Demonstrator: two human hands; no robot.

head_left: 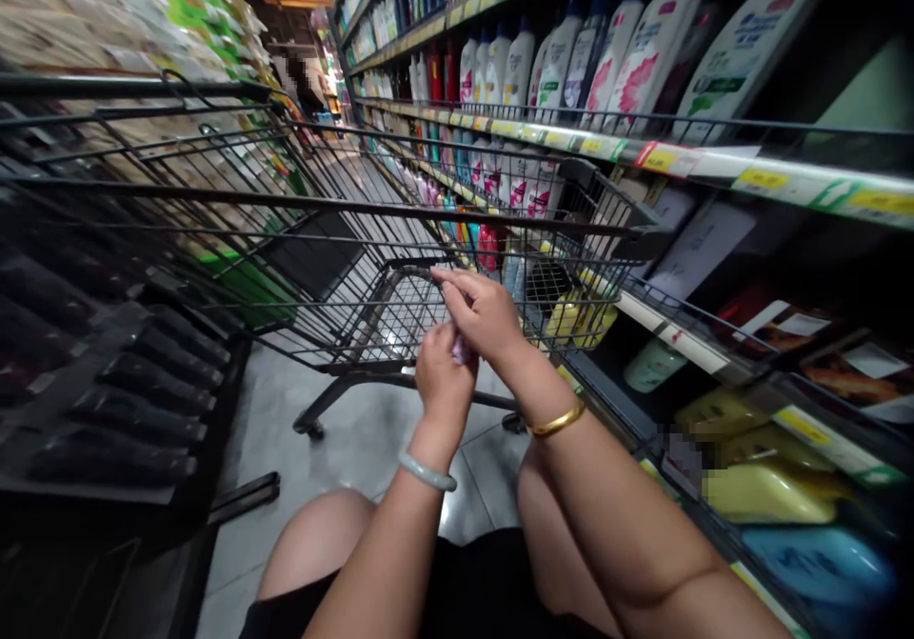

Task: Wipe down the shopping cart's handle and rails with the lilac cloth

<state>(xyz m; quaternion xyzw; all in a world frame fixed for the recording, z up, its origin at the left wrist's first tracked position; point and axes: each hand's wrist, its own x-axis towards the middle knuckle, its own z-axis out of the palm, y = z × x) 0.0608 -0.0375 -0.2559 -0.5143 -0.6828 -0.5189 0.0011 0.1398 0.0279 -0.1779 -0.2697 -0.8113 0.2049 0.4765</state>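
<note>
My left hand point(443, 377) and my right hand point(482, 310) meet in front of me, both closed around a small pale object point(461, 351) that I cannot make out. The left wrist wears a pale green bangle, the right wrist a gold one. Just beyond the hands stands a black wire shopping cart point(357, 239), tilted in view, with a yellow package point(578, 320) in its basket. My bare knees show at the bottom of the frame.
Shelves of white shampoo bottles point(571, 63) and yellow and blue packs point(771, 491) line the right side with price tags. Dark bottles point(135, 382) fill a rack at the left. A grey tiled aisle runs ahead, with a person far down it.
</note>
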